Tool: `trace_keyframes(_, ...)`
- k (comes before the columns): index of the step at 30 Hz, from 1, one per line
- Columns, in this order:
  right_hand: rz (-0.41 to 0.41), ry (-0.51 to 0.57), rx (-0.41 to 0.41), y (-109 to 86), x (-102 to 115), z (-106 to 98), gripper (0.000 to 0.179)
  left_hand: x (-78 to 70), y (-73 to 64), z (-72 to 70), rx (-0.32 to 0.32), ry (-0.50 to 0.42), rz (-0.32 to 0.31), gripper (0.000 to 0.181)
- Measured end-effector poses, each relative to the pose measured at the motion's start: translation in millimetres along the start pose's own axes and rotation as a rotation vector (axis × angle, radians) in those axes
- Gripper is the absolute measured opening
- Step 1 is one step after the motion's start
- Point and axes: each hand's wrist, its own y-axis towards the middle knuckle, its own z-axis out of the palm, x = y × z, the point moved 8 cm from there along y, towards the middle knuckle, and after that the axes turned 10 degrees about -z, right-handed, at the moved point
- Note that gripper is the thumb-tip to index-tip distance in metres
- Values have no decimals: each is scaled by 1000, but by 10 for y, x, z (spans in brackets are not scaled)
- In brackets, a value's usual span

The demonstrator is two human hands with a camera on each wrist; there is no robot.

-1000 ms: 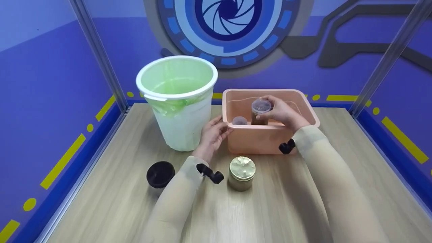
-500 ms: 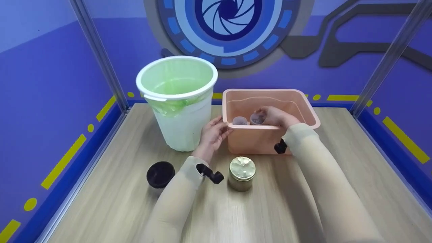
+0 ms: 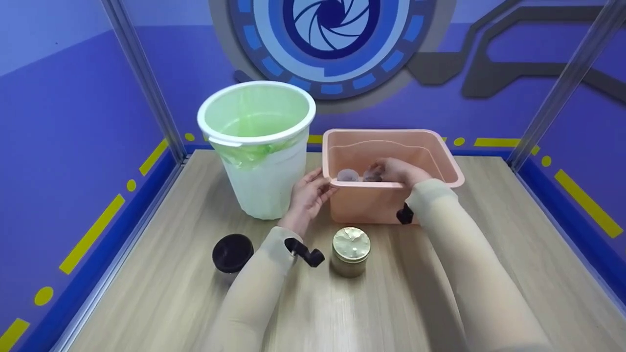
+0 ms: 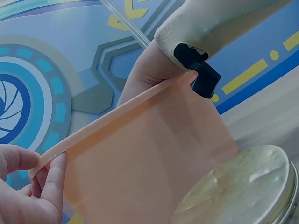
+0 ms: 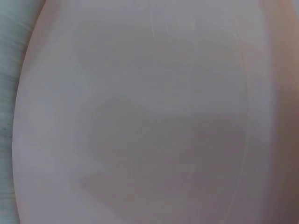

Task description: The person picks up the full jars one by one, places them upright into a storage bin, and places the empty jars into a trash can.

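Note:
My left hand (image 3: 309, 195) pinches the rim of the pink plastic bin (image 3: 371, 203) at its front left corner. In the left wrist view, the left thumb and fingers (image 4: 57, 175) take that rim from both sides. My right hand (image 3: 395, 171) reaches down inside the bin and holds a clear plastic jar (image 3: 372, 177) near its top. Just left of it in the bin stands a second round clear-topped jar (image 3: 347, 175). The bin's front wall hides the lower parts of both jars. Only the bin's blurred pink wall (image 5: 140, 84) fills the right wrist view.
A white bucket (image 3: 266, 181) with a green bag liner stands left of the bin. In front of the bin is a gold-topped tin (image 3: 351, 252). A black-lidded jar (image 3: 233, 253) stands beside the left forearm. Blue panels (image 3: 73, 122) enclose the wooden table (image 3: 161, 298).
My right hand has lowered the jar, which was up at rim height, deeper into the bin beside the other jar. The left hand stays at the rim.

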Motion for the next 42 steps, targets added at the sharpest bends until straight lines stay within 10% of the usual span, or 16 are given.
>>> trace_keyframes(15, 26, 68, 4, -79, 24, -67, 54, 1, 17, 25, 11, 3, 9, 52)
trace_keyframes(22, -5, 173, -118, -247, 164, -357, 78, -17, 6, 15, 9, 7, 13, 51)
trace_keyframes(33, -343, 564, -338, -861, 498, -552, 72, 5, 11, -8, 10, 7, 7, 53)
trace_keyframes(42, -652, 970, -156, -1241, 651, -70, 72, -4, 8, 8, 14, 11, 12, 52)
